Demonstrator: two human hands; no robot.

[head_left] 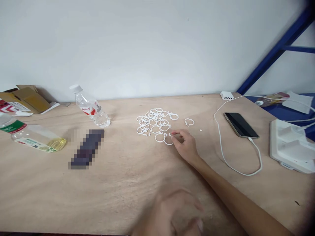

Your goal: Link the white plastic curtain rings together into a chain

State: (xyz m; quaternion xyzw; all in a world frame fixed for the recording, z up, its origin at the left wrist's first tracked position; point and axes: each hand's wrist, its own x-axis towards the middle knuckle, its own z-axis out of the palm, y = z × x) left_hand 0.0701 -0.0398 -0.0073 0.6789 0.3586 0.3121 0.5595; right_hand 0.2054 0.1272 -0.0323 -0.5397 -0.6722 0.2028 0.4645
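Observation:
A pile of several white plastic rings (154,122) lies on the wooden table (118,183), with one ring (189,122) apart to its right. My right hand (185,143) reaches to the pile's near right edge, fingertips curled and touching a ring (168,140) there. My left hand (177,213) hovers low near the front edge, blurred by motion, so its fingers cannot be read.
A clear water bottle (91,108) and a bottle with yellow liquid (34,137) lie at the left, beside a cardboard box (24,98). A dark blurred object (87,147) lies nearby. At the right are a phone (240,125) on a white cable (222,147) and a white tray (291,144).

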